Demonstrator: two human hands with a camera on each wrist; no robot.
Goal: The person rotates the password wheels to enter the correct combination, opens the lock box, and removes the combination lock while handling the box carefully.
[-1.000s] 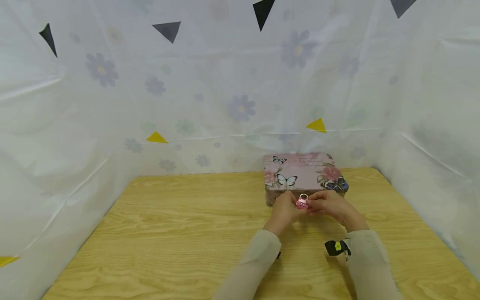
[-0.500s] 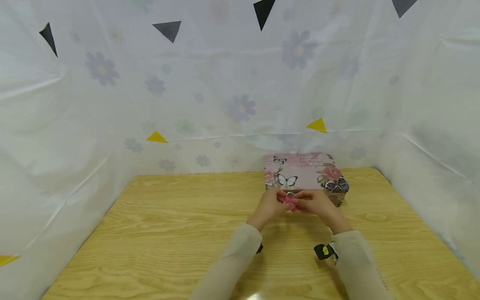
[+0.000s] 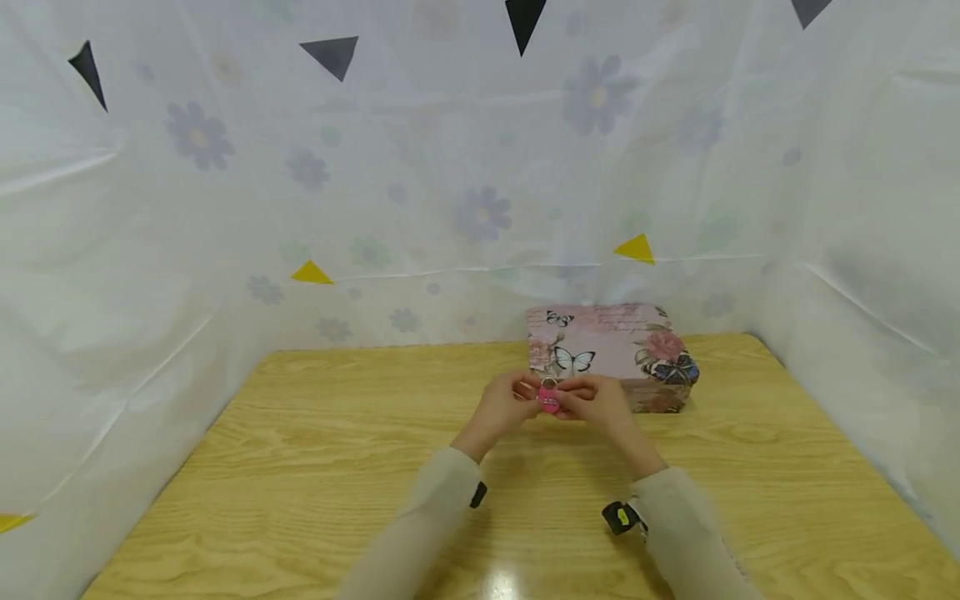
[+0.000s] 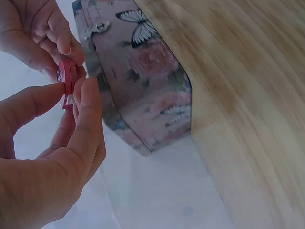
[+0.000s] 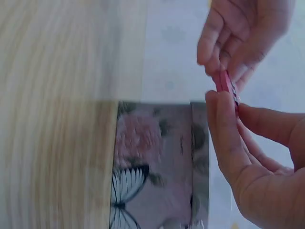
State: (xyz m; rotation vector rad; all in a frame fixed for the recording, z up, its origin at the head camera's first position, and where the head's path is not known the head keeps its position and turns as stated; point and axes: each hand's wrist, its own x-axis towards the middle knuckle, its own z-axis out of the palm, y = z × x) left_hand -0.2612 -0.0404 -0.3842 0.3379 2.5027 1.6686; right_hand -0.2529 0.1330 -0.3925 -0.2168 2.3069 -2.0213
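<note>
A small pink combination padlock (image 3: 550, 400) with number dials and a metal shackle on top is held up in front of the flowered box. My left hand (image 3: 504, 410) pinches its left side between thumb and fingers. From the other side my right hand (image 3: 597, 406) pinches it too. In the left wrist view the padlock (image 4: 68, 78) shows edge-on between the fingertips of both hands. The right wrist view has the padlock (image 5: 228, 87) edge-on as well, its dials facing away from the box. Behind the hands stands the pink box (image 3: 607, 337) with butterflies and roses, its lid down.
A metal clasp (image 4: 97, 30) sits on the box front in the left wrist view. The box stands at the back of the wooden table (image 3: 360, 467), close to the flowered white curtain (image 3: 420, 250). Black straps with a camera (image 3: 621, 517) show at the right wrist.
Both hands have moved left with the padlock, from in front of the box's middle to its left front corner. The box has stayed in place.
</note>
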